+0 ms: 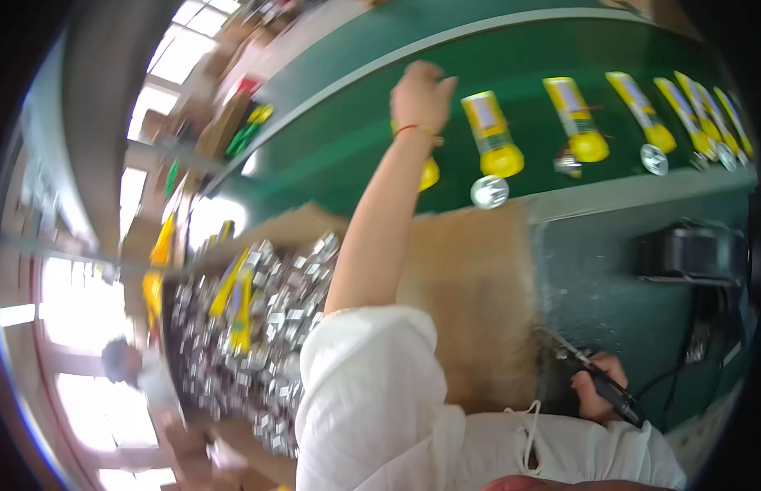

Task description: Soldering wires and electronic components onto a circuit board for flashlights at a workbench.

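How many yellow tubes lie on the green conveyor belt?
At least 8: one under the left hand, then a row of seven running right along the green conveyor belt to its far end, bunched there, so more may be hidden.

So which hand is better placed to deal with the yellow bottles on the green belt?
Probably the left hand: it is stretched out over the green belt, on or just above a yellow bottle, next to another yellow bottle. The right hand is low by the body, gripping a dark tool.
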Tool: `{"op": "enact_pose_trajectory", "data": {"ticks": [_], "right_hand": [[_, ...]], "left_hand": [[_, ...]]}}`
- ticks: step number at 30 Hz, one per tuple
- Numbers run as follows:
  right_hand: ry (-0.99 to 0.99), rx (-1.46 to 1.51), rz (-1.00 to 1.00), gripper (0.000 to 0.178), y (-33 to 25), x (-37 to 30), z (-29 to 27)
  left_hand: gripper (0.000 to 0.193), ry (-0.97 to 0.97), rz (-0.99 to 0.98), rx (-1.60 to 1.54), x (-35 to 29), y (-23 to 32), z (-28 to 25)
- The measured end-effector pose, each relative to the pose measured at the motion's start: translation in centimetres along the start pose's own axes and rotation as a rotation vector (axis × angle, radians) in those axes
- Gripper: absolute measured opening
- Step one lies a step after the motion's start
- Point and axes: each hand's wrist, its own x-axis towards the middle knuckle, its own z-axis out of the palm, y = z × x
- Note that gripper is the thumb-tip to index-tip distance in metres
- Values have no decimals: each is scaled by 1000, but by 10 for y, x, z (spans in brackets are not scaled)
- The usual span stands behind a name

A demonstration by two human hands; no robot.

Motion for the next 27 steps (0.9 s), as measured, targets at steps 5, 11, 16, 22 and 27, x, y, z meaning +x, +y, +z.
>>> {"op": "enact_pose_trajectory", "data": {"ticks": [5,11,16,22,27], "right_hand": [[27,43,81,10,-7,-4,-4],[43,68,126,9,-13,2,5],[84,51,58,11,-18,2,9],[85,52,18,12,-15,0,8],[79,69,8,12,-15,0,8]], "left_hand": [[20,44,299,144,-96,22,-145],[41,194,-86,939,-169,-106,-344],[62,-9,-553,887,-214,-164,-369],[37,107,-451,922,-219,-162,-352],[37,257,-340,619,-203,-65,-324]]}}
